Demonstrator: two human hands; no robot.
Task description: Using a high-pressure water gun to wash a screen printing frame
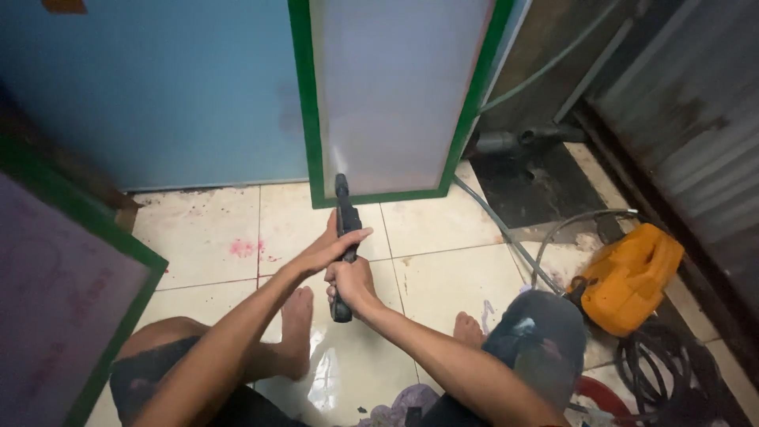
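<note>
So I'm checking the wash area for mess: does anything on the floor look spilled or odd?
Yes: pinkish-red stains speckle the floor tiles beside the green-framed screen, and the tiles shine wet below the spray gun. Nothing looks broken.

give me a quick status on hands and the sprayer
Left hand and right hand both gripping black spray gun. Nozzle aimed at green-framed screen leaning on wall. Nothing between nozzle and screen.

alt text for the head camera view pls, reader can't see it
Both hands, left hand ahead of right hand, grip a black spray gun aimed at a green-framed screen leaning on a blue wall. The person sits barefoot on wet tiles; an orange pressure washer stands to the right.
</note>
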